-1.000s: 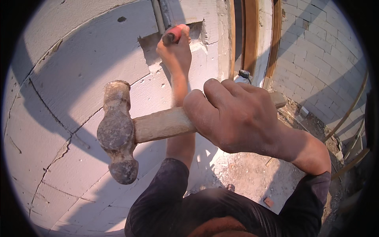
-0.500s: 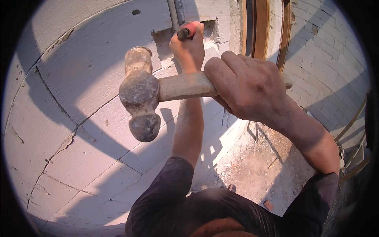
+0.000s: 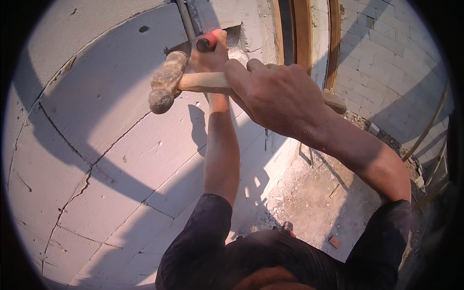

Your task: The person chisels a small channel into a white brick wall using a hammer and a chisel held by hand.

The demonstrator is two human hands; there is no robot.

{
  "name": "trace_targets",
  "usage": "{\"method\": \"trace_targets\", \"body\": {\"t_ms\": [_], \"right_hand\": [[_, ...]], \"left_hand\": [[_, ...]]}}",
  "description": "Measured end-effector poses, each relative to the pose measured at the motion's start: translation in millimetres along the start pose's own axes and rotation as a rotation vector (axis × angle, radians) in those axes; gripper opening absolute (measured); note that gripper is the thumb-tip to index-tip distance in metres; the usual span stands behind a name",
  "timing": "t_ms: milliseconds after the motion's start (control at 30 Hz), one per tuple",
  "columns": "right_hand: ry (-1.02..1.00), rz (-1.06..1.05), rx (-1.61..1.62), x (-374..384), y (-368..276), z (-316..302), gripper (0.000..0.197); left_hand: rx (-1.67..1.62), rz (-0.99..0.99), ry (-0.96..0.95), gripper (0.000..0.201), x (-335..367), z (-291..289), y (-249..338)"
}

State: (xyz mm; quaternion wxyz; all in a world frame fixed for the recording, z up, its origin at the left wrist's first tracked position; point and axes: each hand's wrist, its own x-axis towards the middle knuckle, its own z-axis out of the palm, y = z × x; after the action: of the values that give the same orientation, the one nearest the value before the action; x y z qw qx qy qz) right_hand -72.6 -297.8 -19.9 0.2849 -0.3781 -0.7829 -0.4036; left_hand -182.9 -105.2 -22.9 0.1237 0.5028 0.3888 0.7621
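Observation:
My left hand (image 3: 210, 62) is wrapped round the red handle of a chisel (image 3: 211, 38), its black butt end facing me. The chisel's blade is hidden behind the hand. It is held at a rectangular recess (image 3: 234, 35) cut into the pale block wall (image 3: 130, 96). My right hand (image 3: 285, 99) grips the wooden handle of a ball-peen hammer (image 3: 169, 79). The dusty metal hammer head is in the air left of my left wrist, apart from the chisel. The hammer handle crosses in front of my left wrist.
A grey pipe (image 3: 185, 19) runs down the wall to the recess. Brown frame posts (image 3: 302, 38) stand to its right, with another block wall (image 3: 386, 58) beyond. Rubble and dust cover the ground (image 3: 309, 193), where a reddish brick piece (image 3: 335, 241) lies. Poles lean at the far right.
The hammer has moved up and away from me, nearer to the chisel, and its head has tilted. My left hand keeps its hold at the recess. The view has shifted slightly.

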Motion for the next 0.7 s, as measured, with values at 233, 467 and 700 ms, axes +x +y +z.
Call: {"method": "trace_targets", "body": {"t_ms": [233, 467, 700], "right_hand": [[-0.087, 0.099, -0.015, 1, 22, 8, 0.024], [-0.164, 0.131, -0.002, -1, 36, 16, 0.017], [0.032, 0.421, 0.461, -90, 0, 8, 0.018]], "left_hand": [[-0.047, 0.081, -0.075, 0.028, -15, -3, 0], [-0.351, 0.322, -0.107, 0.015, -18, 2, -5], [0.019, 0.687, -0.074, 0.026, -60, 10, -23]]}}
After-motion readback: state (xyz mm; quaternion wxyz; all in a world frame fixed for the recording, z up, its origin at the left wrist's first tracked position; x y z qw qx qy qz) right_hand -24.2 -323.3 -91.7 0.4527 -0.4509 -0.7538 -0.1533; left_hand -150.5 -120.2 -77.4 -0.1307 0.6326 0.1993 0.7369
